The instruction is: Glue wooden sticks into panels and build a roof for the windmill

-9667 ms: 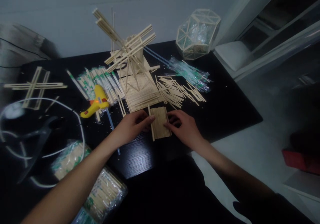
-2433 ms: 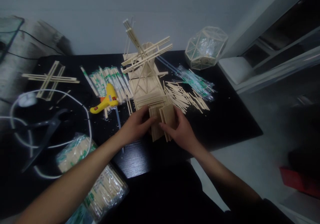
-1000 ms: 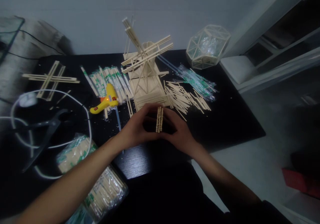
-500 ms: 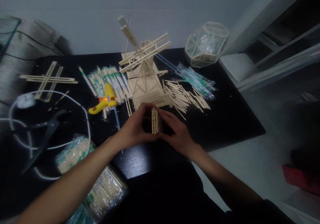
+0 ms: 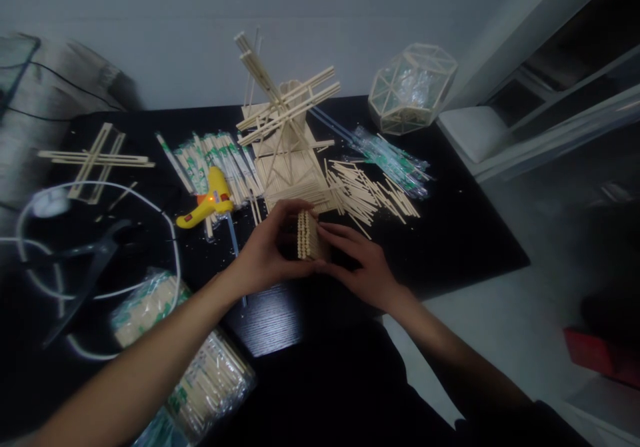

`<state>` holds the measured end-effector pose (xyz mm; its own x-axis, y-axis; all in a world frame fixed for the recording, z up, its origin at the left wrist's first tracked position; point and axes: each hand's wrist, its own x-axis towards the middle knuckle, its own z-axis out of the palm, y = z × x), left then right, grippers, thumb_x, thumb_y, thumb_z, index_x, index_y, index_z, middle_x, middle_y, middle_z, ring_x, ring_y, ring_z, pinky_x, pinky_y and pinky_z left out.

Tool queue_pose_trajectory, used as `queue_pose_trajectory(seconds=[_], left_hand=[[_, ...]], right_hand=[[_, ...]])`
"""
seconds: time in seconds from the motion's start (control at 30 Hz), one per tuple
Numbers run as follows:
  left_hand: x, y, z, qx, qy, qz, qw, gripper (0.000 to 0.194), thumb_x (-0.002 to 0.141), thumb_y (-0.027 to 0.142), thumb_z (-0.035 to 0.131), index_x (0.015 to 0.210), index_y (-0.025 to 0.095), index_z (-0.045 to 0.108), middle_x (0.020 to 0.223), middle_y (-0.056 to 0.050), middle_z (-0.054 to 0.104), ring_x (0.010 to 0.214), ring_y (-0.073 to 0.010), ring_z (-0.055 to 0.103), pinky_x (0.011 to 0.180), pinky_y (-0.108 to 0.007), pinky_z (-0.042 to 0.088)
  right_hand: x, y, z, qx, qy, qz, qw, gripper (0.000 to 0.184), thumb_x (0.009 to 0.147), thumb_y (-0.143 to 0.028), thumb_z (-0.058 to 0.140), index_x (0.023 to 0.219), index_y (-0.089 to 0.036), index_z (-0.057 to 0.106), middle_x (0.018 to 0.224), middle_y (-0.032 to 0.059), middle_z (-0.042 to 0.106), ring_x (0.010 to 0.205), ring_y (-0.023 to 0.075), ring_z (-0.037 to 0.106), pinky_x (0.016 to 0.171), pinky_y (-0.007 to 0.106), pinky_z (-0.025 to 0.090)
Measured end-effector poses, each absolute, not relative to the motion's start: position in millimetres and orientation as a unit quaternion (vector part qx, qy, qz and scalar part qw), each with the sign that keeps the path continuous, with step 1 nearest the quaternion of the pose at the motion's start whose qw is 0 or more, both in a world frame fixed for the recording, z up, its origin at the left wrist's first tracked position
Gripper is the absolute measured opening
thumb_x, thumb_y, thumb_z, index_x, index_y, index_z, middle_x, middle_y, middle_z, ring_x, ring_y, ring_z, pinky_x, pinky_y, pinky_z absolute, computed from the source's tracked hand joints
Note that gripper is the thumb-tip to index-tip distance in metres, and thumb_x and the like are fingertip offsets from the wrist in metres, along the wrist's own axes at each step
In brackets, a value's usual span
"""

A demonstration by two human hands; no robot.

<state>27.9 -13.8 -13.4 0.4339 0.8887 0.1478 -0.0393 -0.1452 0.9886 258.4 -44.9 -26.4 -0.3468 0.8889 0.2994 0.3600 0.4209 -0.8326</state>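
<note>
Stick bundle (image 5: 315,239) between left hand (image 5: 265,250) and right hand (image 5: 373,270)
Both hands' fingers (image 5: 345,241) curl partly closed, gripping it; stick ends face near, neither hand clearly nearer.

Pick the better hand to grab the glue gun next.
Left, likely: the left hand is nearer the glue gun; the right hand sits beyond the stick bundle, which both hands hold.

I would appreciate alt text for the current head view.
Two bare hands, left and right, hold stacked wooden-stick panels above a black table, near a stick-built windmill model and a yellow glue gun.
</note>
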Motion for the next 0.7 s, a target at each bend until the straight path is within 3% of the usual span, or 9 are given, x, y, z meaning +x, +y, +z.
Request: queue_pose_trajectory(seconds=[0.33,0.6,0.7], left_hand=[[29.5,-12.7,-13.7,0.626,0.324,0.427,0.566,0.076,0.071,0.028,0.097,0.134,0.028,0.054,0.137,-0.009,0.065,0.127,-0.0283,0.066,0.105,-0.042,0.058],[29.9,-12.3,-9.9,0.628,0.297,0.45,0.561,0.07,0.072,0.021,0.096,0.129,0.026,0.055,0.135,-0.008,0.066,0.128,-0.0251,0.065,0.107,-0.038,0.057],[30.9,-12.4,-5.3,0.624,0.29,0.461,0.561,0.068,0.072,0.021,0.096,0.126,0.025,0.056,0.134,-0.009,0.068,0.125,-0.0248,0.067,0.102,-0.036,0.059]], right_hand=[[258.9,-46.6,-24.6,-0.43,-0.739,0.33,0.4,0.053,0.091,-0.042,0.083,0.141,-0.045,0.067,0.143,0.0022,0.07,0.129,0.0268,0.069,0.112,0.051,0.057],[263.2,-44.7,-21.6,-0.416,-0.73,0.341,0.423,0.057,0.085,-0.039,0.089,0.138,-0.043,0.069,0.141,0.0035,0.07,0.13,0.0284,0.067,0.113,0.053,0.054],[264.1,-44.2,-20.5,-0.412,-0.695,0.397,0.436,0.042,0.09,-0.042,0.084,0.131,-0.039,0.073,0.14,0.004,0.071,0.132,0.0294,0.066,0.117,0.056,0.05]])
